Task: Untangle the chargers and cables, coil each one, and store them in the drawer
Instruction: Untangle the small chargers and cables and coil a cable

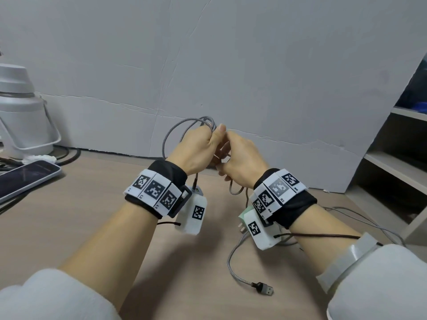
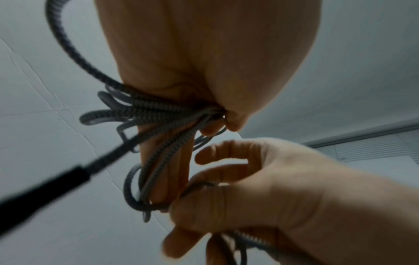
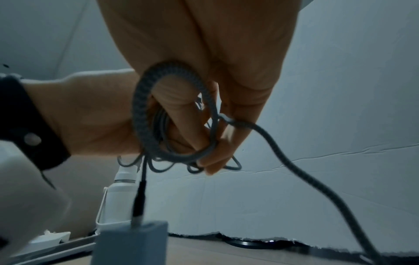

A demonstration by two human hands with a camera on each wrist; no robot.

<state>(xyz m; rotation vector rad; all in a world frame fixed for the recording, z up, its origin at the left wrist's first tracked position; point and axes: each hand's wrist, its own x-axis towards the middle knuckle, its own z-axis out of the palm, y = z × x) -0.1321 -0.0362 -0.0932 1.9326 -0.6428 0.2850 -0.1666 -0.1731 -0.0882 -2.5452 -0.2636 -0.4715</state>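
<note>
Both hands are raised together above the pale wooden bench [image 1: 97, 218], close enough that the fingers nearly meet, and between them they hold a grey braided charging cable [image 1: 184, 127] that is gathered into several loose loops. The left hand [image 1: 198, 150] has its fingers and thumb curled round the bunched loops, which stick out above its knuckles; in the left wrist view the strands are pinched tight at the fingertips [image 2: 233, 120]. The right hand [image 1: 242, 161] is clamped on the same cable, with one loop wound round its curled fingers in the right wrist view and a free length trailing down to the bench. A black plug sleeve on one end of the cable hangs below the left hand into a small grey charger block [image 3: 133, 242]. On the bench near the right forearm lies a second grey braided cable with a black USB plug [image 1: 265, 289], beside a pale green and white wall adapter [image 1: 245, 218] partly hidden by the wrist gear. At the far left sit a dark-screened phone [image 1: 25, 175] and a white lidded container [image 1: 20, 112], and a crumpled white paper backdrop [image 1: 254, 65] stands behind.
</note>
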